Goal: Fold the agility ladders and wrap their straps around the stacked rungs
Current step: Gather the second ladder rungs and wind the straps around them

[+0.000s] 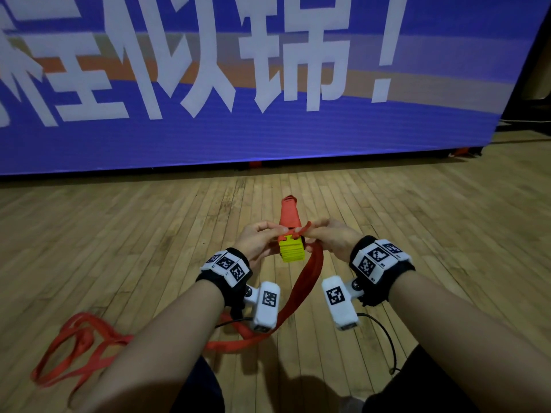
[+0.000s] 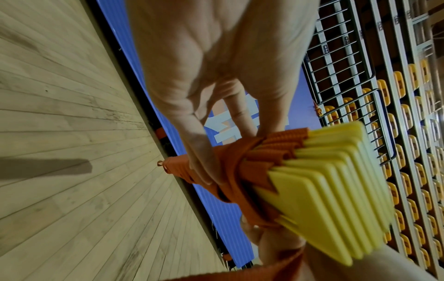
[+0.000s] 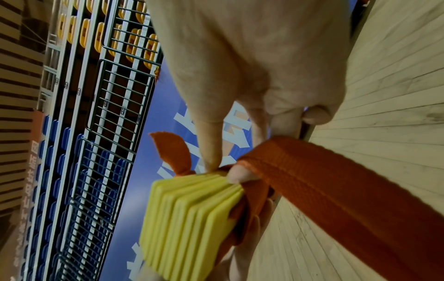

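The rungs (image 1: 292, 254), a tight yellow stack, are held in the air above the wooden floor (image 1: 417, 234), between both hands and pointing away from the person, so that the strap (image 1: 304, 281) can pass all the way round without the floor getting in the way. The far part of the stack is already covered in orange windings.

The left hand (image 1: 258, 239) grips the stack at its wrapped part, fingers (image 2: 199, 167) curled over the windings; this seems meant to steady the bundle and pin the turns already laid so they do not slacken. The right hand (image 1: 331, 238) pinches the strap close against the stack's edge, thumb and forefinger narrow on the webbing, with a short orange end (image 3: 173, 152) sticking up beside them. Holding that near the rungs probably keeps tension on the turn being made.

From the right hand the strap hangs down between the forearms to the floor, then trails left to a loose heap (image 1: 80, 347) near the left elbow. That slack suggests several more turns remain before the end can be tucked in. The likely risk is the stacked rungs fanning apart if either grip eases.
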Available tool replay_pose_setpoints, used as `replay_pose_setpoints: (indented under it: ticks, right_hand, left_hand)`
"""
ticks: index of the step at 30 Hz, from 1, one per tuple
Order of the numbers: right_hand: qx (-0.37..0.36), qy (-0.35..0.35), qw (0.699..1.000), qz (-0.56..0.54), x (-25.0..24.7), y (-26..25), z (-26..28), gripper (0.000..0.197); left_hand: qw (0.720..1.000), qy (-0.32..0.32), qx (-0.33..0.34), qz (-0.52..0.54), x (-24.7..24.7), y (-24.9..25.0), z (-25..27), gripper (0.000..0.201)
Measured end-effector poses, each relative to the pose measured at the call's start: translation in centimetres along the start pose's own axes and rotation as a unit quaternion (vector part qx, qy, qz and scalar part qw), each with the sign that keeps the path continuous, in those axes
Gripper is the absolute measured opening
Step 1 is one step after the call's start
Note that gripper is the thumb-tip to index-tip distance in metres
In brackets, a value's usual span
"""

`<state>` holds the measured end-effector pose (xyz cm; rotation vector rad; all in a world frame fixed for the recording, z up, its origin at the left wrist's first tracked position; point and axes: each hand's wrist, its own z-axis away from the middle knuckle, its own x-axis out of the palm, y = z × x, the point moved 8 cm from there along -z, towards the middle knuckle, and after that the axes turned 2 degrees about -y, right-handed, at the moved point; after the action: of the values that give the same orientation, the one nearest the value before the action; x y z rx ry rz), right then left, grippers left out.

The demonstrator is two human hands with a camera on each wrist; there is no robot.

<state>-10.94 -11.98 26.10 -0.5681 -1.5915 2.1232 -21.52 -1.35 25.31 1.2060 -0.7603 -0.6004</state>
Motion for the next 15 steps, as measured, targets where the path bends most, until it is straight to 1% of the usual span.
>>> replay_pose_setpoints:
  ticks: [3, 6, 10, 11, 12, 15]
  right_hand:
    - [-0.014, -0.005, 0.999, -0.037, -0.1, -0.2, 0.2, 0.026]
    - [-0.04, -0.036, 0.998, -0.025, 0.1, -0.7, 0.4, 0.029]
    - [-0.068, -0.07, 0.995, -0.007, 0.8, -1.2, 0.5, 0.011]
    - [-0.07, -0.075, 0.995, -0.011, 0.9, -1.1, 0.5, 0.009]
    - [-0.07, -0.075, 0.995, -0.018, 0.9, -1.1, 0.4, 0.01]
    - [-0.042, -0.066, 0.996, -0.038, 0.7, -0.6, 0.0, 0.009]
  left_hand:
    - [1.0, 0.0, -0.01, -0.008, 0.0, -0.2, 0.0, 0.009]
    - [1.0, -0.002, -0.017, -0.007, 0.0, -0.4, -0.1, 0.007]
    - [1.0, -0.008, -0.018, -0.001, 0.0, -0.3, -0.2, 0.007]
    - [1.0, -0.009, -0.02, -0.001, -0.1, -0.2, -0.2, 0.007]
    - [1.0, -0.01, -0.023, 0.002, -0.1, -0.3, -0.3, 0.009]
    - [0.999, -0.01, -0.036, 0.023, 0.1, -0.7, -0.2, 0.029]
